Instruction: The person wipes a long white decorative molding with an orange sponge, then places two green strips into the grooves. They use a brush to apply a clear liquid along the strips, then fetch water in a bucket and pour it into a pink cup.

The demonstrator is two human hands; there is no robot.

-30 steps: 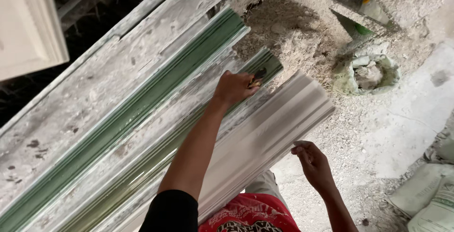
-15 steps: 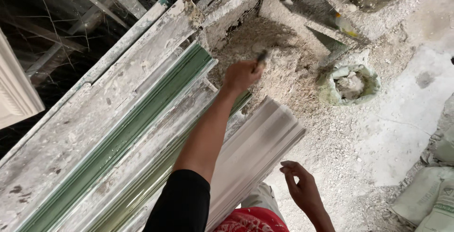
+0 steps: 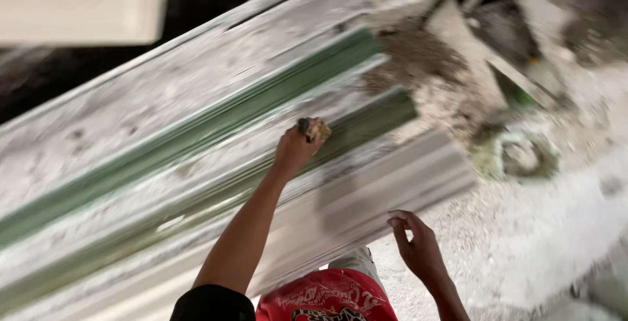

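The left hand (image 3: 296, 150) is closed tight around a small brownish pad (image 3: 318, 129), pinching it with the fingers. The pad presses on a long green and white strip (image 3: 196, 164) that lies slanted across the view, just beside a white ridged strip (image 3: 392, 184). The right hand (image 3: 415, 246) is lower down, fingers loosely curled and holding nothing, fingertips at the edge of the white ridged strip. The dusty ground (image 3: 543, 242) lies beyond.
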